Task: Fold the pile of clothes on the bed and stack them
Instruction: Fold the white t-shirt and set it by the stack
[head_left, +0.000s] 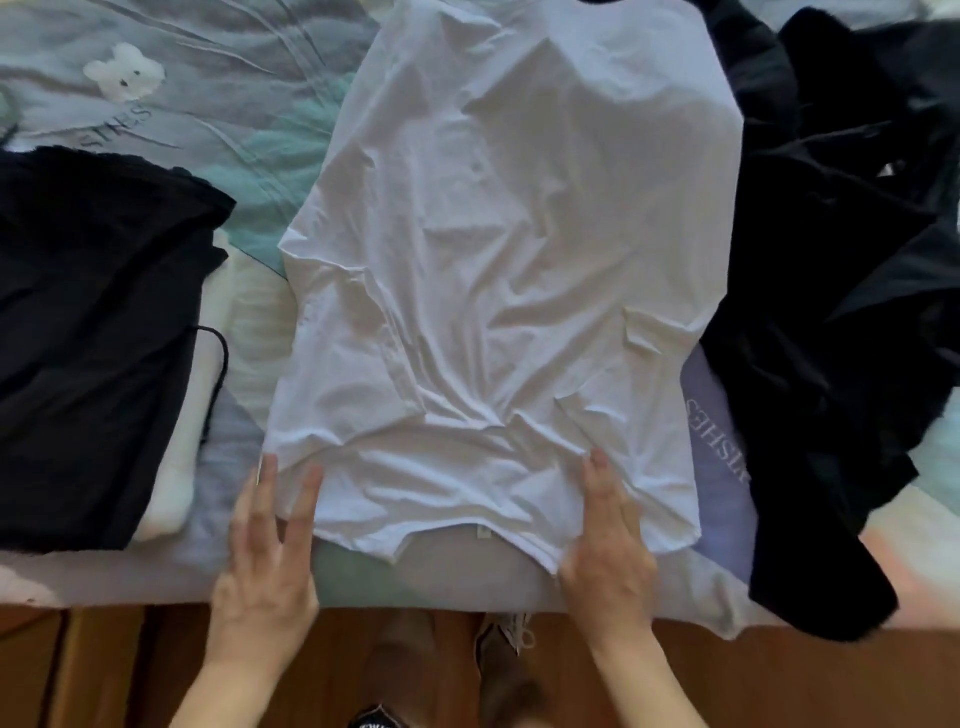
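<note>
A wrinkled white T-shirt (498, 260) lies spread flat on the bed, its hem toward me and both sides folded in. My left hand (270, 551) rests with straight fingers at the hem's left corner. My right hand (605, 535) lies flat on the hem's right part, fingers straight. To the left sits a folded stack with a black garment (93, 338) on top and a white one (176, 467) under it. A loose pile of black clothes (841, 291) fills the right side of the bed.
The bedsheet (218, 93) is pale blue-green with a bear print and lettering. The bed's near edge (447, 597) runs across below my hands. Beyond it are a wooden floor (779, 680) and my legs and shoe (504, 634).
</note>
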